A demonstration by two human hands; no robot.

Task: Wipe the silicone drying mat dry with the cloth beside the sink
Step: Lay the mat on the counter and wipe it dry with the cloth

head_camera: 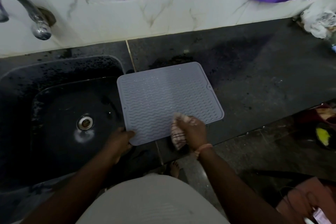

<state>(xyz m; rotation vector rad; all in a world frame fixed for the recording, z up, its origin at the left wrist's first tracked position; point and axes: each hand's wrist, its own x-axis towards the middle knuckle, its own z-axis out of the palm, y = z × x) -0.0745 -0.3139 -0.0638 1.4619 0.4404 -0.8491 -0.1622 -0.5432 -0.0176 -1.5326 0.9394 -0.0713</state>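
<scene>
Under the right hand [192,130], cloth [177,137] partly hidden; mat [163,94] corner covered.

A dark stone counter [254,82] runs along the foot of the white marbled wall, its surface speckled with wet spots near the back edge. At its left end sits a black sink [60,107], sunk into the counter. A grey silicone drying mat [163,96] lies flat on the counter just right of the sink, its left edge reaching over the sink's rim and its near left corner close to the counter's front edge. A striped cloth [177,132] rests partly on the mat's near edge and partly on the bare counter. In the far right corner lies a crumpled white bundle [318,23].
</scene>
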